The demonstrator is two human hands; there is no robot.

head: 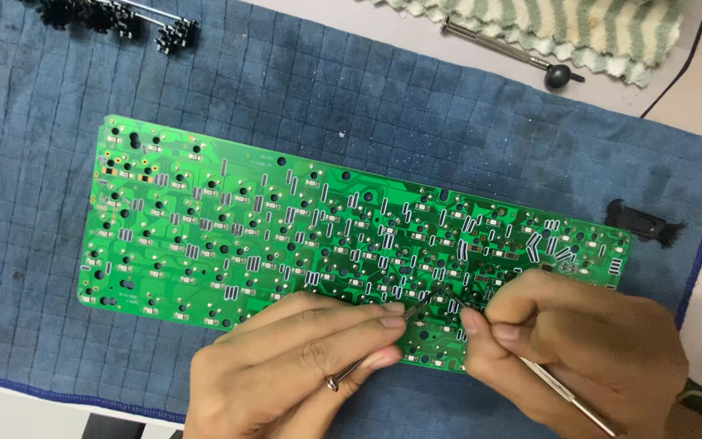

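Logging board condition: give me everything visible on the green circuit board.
The green circuit board is long, rectangular and lies flat, slightly skewed, on a dark blue cloth. Its upward face carries many small silver pads, dark round holes and pale traces. Along its near edge, the left hand and right hand each bring a thin metal tool tip to it.

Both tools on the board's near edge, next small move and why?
Probably hold the board still and ease both tips onto the same small part. The left hand and right hand each hold a thin metal tool, and the tips nearly meet at one spot, so only fine alignment seems left.
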